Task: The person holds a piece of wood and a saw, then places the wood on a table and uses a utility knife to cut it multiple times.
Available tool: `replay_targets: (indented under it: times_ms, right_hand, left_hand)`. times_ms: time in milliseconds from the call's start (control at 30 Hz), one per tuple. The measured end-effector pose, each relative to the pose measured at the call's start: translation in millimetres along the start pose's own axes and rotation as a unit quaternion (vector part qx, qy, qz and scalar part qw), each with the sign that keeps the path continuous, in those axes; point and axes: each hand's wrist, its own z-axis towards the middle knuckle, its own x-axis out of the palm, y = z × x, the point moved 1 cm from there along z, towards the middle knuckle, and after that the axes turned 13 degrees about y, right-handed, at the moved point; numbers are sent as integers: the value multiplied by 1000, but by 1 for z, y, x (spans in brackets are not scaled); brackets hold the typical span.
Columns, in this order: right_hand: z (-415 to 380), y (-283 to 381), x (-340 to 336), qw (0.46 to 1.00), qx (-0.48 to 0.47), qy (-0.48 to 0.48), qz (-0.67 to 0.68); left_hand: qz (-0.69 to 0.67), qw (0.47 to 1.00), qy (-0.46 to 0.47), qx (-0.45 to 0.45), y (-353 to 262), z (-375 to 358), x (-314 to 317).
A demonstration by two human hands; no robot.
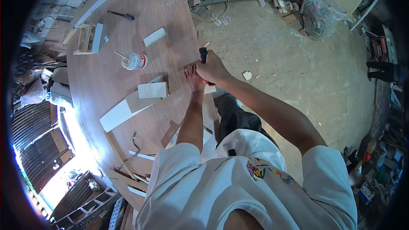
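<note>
My right hand (213,68) is closed around a black tool with orange-red trim (203,54) at the table's right edge. The palm covers most of the tool, so its kind cannot be made out. Just left of it, my left hand (194,78) lies on the wooden tabletop (170,70) with its fingers spread. A pale piece of wood (210,89) shows below the hands at the edge. To the left, a white-faced block (152,90) rests on a longer white board (117,115).
A jar with a brush (137,61), a white strip (155,37), a dark tool (121,15) and a small wooden frame (89,39) are on the table. Wood strips (128,179) lie near my left side. Scraps (247,75) and a plastic bag (319,15) are on the floor.
</note>
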Motion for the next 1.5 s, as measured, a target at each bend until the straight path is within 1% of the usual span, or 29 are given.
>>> replay_targets:
  times_ms: [133, 200, 233, 267, 300, 333, 400, 433, 467, 500, 533, 600, 633, 700, 767, 800, 833, 900, 933, 967, 1033, 1167, 1233, 1267, 1367, 1400, 1433, 1467, 1500]
  right_hand:
    - [-18, 23, -8, 1000, 11, 8, 10]
    - [-43, 42, -15, 995, 35, 56, 78]
    - [-57, 57, -19, 995, 37, 53, 80]
    - [-72, 73, -23, 992, 33, 72, 95]
    - [-82, 80, -26, 990, 29, 90, 108]
    - [-86, 81, -28, 990, 30, 88, 109]
    - [-92, 80, -31, 987, 23, 96, 128]
    - [-96, 81, -30, 987, 24, 95, 129]
    - [-101, 82, -29, 989, 35, 78, 121]
    - [-102, 81, -28, 991, 47, 60, 113]
    - [-96, 73, -26, 991, 48, 62, 112]
    - [-70, 36, -16, 1000, -8, -3, 10]
    - [-51, 8, -6, 1000, -8, -3, 11]
    - [-6, -48, 12, 970, -131, -140, -150]
    - [31, -77, 23, 978, -106, -119, -132]
    - [40, -70, 23, 985, -78, -100, -114]
    - [46, -65, 21, 985, -82, -98, -113]
    - [48, -63, 17, 994, -14, -62, -86]
    - [49, -60, 17, 994, -18, -66, -81]
    - [49, -57, 14, 994, -18, -64, -84]
    - [26, -18, 4, 998, 61, 15, 6]
    - [4, -11, -1, 997, 59, 12, 52]
    - [-2, -20, -1, 999, -8, -45, -2]
    - [-1, -19, -4, 999, -10, -47, -3]
    - [-37, 21, -13, 999, -7, -35, -4]
    - [-51, 44, -17, 998, 12, 19, 55]
    - [-63, 59, -19, 990, 30, 72, 115]
    - [-70, 66, -22, 990, 29, 70, 115]
    - [-76, 70, -25, 988, 39, 76, 132]
  left_hand:
    - [-15, 1000, -15, 5, 5, 3, 11]
    - [-73, 997, -3, -16, 4, 2, 8]
    - [-73, 997, 0, -14, 7, 3, 15]
    - [-364, 931, -7, -42, 13, 4, 29]
    - [-621, 780, -14, -70, 15, 3, 35]
    - [-622, 780, -11, -69, 16, 4, 38]
    - [-549, 830, -7, -99, 22, 2, 47]
    - [-549, 830, -6, -99, 24, 2, 55]
    - [-411, 907, -19, -95, 25, 2, 61]
    - [-262, 960, -32, -88, 26, 1, 67]
    - [-263, 960, -32, -90, 19, 2, 54]
    - [-15, 997, -80, -11, 7, 2, 21]
    - [-14, 997, -79, -10, 6, 3, 17]
    - [7, 999, -28, -18, 6, 3, 12]
    - [-7, 999, -21, -31, 0, 0, 7]
    - [-23, 999, -12, -42, -2, 4, 6]
    - [-20, 999, -15, -43, 0, 8, 4]
    - [19, 999, -40, -10, -2, 3, -2]
    - [10, 999, 27, -40, -5, 3, -4]
    - [9, 999, 27, -43, -7, 4, -8]
    - [-42, 998, 8, -45, -8, 3, -9]
    - [-52, 996, 28, -63, -10, 4, -10]
    - [18, 1000, -15, 3, -7, 7, 2]
    - [0, 1000, -7, -25, -6, 8, 11]
    - [-55, 998, -3, -35, -16, 8, -10]
    - [-57, 998, -3, -34, -13, 7, 1]
    - [-284, 956, -33, -61, -4, 2, 19]
    - [-495, 862, -62, -84, 2, 2, 30]
    - [-495, 863, -61, -83, 2, 6, 28]
